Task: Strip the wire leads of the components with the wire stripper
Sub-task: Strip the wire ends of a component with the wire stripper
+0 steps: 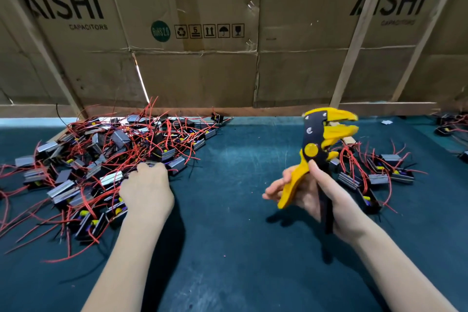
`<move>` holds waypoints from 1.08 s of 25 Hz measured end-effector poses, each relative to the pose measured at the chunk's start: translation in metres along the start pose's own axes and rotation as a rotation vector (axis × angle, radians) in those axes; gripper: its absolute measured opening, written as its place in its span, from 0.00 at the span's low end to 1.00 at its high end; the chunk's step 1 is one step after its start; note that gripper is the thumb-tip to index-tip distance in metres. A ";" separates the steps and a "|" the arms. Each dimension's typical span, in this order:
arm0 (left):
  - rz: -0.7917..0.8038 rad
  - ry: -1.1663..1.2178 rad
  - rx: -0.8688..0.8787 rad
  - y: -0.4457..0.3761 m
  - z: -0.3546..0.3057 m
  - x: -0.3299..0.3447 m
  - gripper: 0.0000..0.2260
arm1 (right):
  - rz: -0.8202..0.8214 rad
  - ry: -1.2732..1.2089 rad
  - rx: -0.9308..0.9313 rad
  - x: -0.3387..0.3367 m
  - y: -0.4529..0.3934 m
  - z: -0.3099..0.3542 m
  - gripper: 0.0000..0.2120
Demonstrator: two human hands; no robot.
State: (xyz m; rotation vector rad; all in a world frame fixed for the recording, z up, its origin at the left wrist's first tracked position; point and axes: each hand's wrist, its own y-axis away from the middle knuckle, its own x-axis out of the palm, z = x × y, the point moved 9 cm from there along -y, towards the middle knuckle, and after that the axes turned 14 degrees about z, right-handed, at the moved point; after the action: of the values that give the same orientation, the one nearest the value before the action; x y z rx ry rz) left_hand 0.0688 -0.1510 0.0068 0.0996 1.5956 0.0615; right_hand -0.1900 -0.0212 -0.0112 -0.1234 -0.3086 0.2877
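Note:
A large tangled pile of small black-and-silver components (pixel 101 159) with red and black wire leads covers the left of the dark green mat. My left hand (pixel 145 191) reaches into the pile's near right edge, palm down, its fingertips hidden among the parts. My right hand (pixel 321 197) holds the yellow-and-black wire stripper (pixel 320 144) upright above the mat by its handles, thumb along the black handle. The stripper's yellow jaws point right and stand apart with no wire between them.
A smaller group of the same components (pixel 379 172) lies to the right, behind my right hand, and a few more sit at the far right edge (pixel 448 126). Brown cardboard boxes (pixel 202 33) form a wall along the back of the green mat (pixel 228 235).

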 end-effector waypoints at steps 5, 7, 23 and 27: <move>-0.054 -0.016 0.138 0.002 -0.015 -0.011 0.13 | -0.149 -0.162 0.205 -0.007 -0.007 -0.036 0.29; -0.113 0.166 0.313 0.007 -0.028 -0.016 0.13 | -0.317 -0.154 0.135 -0.029 -0.004 -0.031 0.27; -0.292 0.658 1.022 0.067 -0.104 -0.022 0.08 | -0.577 0.008 -0.192 -0.072 0.027 0.022 0.18; -0.090 0.652 1.023 0.058 -0.108 -0.009 0.06 | -0.567 0.221 -0.225 -0.067 0.027 0.033 0.15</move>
State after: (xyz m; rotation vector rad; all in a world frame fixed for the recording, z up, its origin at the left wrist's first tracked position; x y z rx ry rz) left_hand -0.0370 -0.0913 0.0243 0.8693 2.1305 -0.8803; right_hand -0.2686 -0.0131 -0.0032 -0.2802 -0.1456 -0.3231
